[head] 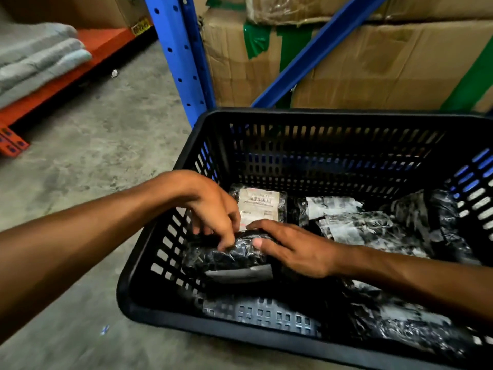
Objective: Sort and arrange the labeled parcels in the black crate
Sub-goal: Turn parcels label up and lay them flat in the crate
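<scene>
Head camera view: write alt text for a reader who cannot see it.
Both hands, left hand and right hand, press on a black plastic-wrapped parcel at the left of a black crate. A parcel with a barcode label lies behind; more wrapped parcels fill the right.

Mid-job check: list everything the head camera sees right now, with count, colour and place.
Crate: one, black, slotted, on the floor at centre-right.
Parcels: several, exact count unclear, black glossy wrap, in the crate.
Labeled parcel: one, pale barcode label facing up, at the crate's far left.
Held parcel: one, black, near the left wall.
Rack upright: one, blue, behind the crate.
Cardboard boxes: at least two, brown with green tape, behind the rack.
Shelf: one, orange, far left.
Folded cloth: a stack, grey, on the shelf.
Left hand: pinching the held parcel.
Right hand: on the same parcel.
</scene>
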### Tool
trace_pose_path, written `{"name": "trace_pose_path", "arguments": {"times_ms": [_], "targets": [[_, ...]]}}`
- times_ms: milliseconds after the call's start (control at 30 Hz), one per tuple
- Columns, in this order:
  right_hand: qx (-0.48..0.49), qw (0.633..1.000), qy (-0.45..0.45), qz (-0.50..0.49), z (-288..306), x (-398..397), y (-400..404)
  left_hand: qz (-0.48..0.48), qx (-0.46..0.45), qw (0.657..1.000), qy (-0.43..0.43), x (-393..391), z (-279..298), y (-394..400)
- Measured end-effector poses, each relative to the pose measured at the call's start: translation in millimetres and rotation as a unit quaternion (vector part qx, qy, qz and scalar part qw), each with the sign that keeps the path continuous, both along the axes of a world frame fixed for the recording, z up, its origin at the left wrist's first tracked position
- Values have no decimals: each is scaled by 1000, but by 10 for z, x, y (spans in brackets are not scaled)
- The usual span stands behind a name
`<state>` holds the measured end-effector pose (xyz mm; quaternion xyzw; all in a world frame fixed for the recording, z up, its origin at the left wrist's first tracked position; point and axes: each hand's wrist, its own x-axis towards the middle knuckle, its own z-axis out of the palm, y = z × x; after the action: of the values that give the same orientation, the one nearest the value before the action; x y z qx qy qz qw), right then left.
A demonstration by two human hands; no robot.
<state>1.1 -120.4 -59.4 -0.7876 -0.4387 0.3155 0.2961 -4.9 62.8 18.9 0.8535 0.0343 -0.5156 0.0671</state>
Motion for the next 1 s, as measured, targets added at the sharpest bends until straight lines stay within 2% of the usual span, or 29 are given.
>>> {"name": "trace_pose_path", "arguments": {"times_ms": [133, 200, 300, 367, 433, 500, 600, 667, 733, 833, 1000], "targets": [[-13, 998, 65, -14, 43, 119, -44, -61, 12, 998, -13, -90, -9, -8], [-18, 999, 50, -6, 4, 58, -72, -57, 2, 998, -14, -107, 0, 10], [51, 994, 51, -84, 42, 92, -108, -21, -28, 999, -29, -107, 74, 60], [110, 979, 94, -143, 158, 259, -206, 47, -71, 990, -109, -31, 152, 145], [145, 961, 136, -191, 288, 417, -355, 144, -112, 965, -191, 7, 196, 236], [163, 945, 170, -226, 364, 510, -491, 237, -173, 935, -200, 1, 159, 229], [173, 925, 216, -262, 342, 570, -587, 351, -272, 869, -218, -3, -48, 69], [179, 918, 208, -286, 303, 580, -570, 382, -255, 845, -275, 61, -133, -12], [153, 918, 168, -324, 238, 577, -496, 392, -212, 837, -318, 130, -184, -32], [66, 934, 85, -341, 137, 581, -358, 395, -176, 839, -331, 194, -274, -38], [15, 931, 70, -359, 95, 736, -21, 424, -155, 816, -361, 317, -385, 56]]}}
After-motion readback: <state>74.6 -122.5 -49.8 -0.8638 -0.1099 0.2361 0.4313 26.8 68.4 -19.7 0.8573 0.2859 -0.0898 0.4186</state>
